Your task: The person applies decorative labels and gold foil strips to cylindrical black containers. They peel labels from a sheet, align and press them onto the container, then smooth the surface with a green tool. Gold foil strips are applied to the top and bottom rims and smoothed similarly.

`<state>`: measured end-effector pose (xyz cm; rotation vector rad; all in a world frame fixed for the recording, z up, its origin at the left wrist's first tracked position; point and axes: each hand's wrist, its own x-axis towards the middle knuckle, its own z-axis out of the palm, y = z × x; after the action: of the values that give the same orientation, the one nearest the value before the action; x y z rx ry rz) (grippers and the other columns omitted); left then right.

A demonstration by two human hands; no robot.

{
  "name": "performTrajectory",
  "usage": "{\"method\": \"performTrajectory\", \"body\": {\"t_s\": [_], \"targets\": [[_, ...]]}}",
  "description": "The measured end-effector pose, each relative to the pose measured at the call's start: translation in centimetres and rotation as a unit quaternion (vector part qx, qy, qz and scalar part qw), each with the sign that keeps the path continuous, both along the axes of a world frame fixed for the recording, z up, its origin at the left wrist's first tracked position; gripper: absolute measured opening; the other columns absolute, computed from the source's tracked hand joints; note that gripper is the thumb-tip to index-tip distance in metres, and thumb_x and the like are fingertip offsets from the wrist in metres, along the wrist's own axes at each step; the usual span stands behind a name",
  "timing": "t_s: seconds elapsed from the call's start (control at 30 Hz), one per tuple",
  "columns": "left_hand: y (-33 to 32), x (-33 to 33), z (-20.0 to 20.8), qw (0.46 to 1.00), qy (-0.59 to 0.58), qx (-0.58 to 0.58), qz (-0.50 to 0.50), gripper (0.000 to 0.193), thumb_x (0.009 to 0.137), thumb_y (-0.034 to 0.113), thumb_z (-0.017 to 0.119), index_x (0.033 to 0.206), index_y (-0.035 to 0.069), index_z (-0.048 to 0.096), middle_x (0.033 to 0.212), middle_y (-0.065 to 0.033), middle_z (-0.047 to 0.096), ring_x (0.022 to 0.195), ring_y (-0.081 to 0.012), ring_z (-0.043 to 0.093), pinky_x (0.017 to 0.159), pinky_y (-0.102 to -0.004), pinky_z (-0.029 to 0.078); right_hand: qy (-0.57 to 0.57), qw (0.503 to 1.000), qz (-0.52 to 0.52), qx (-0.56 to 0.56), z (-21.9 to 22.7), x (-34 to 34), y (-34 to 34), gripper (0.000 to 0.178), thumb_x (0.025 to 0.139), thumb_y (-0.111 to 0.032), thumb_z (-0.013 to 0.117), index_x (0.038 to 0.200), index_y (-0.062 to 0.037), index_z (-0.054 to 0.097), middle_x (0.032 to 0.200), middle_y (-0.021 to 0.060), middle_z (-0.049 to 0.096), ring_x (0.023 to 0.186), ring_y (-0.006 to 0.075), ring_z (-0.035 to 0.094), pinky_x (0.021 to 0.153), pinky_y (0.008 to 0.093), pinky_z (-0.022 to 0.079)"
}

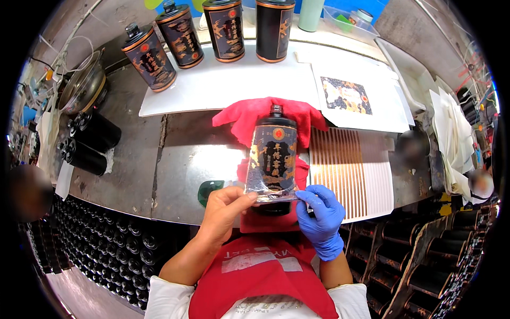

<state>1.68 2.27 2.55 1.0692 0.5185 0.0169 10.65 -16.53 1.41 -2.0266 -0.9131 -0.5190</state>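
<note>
A black bottle (275, 121) lies on a red cloth (297, 111) in front of me, neck pointing away. Over its front is a dark decal film (273, 159) with gold pattern and writing, its near edge clear and shiny. My left hand (226, 208), bare, pinches the film's near left corner between thumb and fingers. At the near right corner, my right hand (320, 215) in a blue glove pinches the same edge. Below the film the bottle's dark base sticks out. How much of the film clings to the bottle I cannot tell.
Several decorated black bottles (228, 32) stand along the back on white board (212, 80). To the right are a gold-striped sheet (337, 175) and a printed decal (346, 95). Plain black bottles (85, 157) lie left, near a metal bowl (85, 87). A green piece (209, 191) lies beside my left hand.
</note>
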Motion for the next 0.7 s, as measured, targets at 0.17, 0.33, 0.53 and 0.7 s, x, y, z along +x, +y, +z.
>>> {"method": "performTrajectory", "body": {"t_s": [0.17,0.33,0.53,0.7], "targets": [[0.2,-0.5,-0.9,0.995,0.003,0.102,-0.008,0.017,0.082,0.014,0.067,0.07,0.004,0.061,0.069,-0.0025,0.062,0.064,-0.0066,0.054,0.062,-0.0206,0.042,-0.008,0.999,0.034,0.0,-0.6,-0.2,-0.8,0.024,0.064,0.002,0.071,0.086,-0.0068,0.068,0.082,0.01,0.061,0.059,0.0211,0.06,0.051,0.0284,0.049],[0.8,-1.0,-2.3,0.989,0.012,0.142,-0.029,0.015,0.082,0.013,0.068,0.074,0.002,0.064,0.071,-0.0008,0.062,0.068,-0.006,0.054,0.064,-0.0202,0.042,0.273,0.957,-0.042,0.085,-1.3,-1.6,-1.3,0.027,0.075,0.001,0.066,0.102,-0.0039,0.061,0.088,0.0048,0.062,0.055,0.0047,0.05,0.047,0.0207,0.042],[1.3,-1.3,-2.9,0.99,-0.004,0.136,-0.035,0.012,0.082,0.011,0.067,0.084,0.0,0.064,0.08,-0.0008,0.062,0.074,-0.007,0.054,0.068,-0.021,0.043,0.675,0.718,0.05,0.162,-1.1,-0.4,-1.6,0.018,0.085,-0.014,0.062,0.099,-0.0026,0.06,0.076,0.0009,0.058,0.055,0.0023,0.045,0.048,0.0167,0.035],[0.3,0.1,-2.1,0.93,-0.082,0.355,0.04,0.05,0.088,0.014,0.056,0.133,0.001,0.04,0.127,-0.0167,0.044,0.114,-0.0233,0.044,0.094,-0.035,0.037,0.674,0.727,0.038,0.121,0.1,-0.2,-0.4,0.014,0.082,-0.016,0.068,0.082,-0.005,0.06,0.065,-0.0033,0.053,0.051,0.002,0.044,0.045,0.0169,0.034]]}}
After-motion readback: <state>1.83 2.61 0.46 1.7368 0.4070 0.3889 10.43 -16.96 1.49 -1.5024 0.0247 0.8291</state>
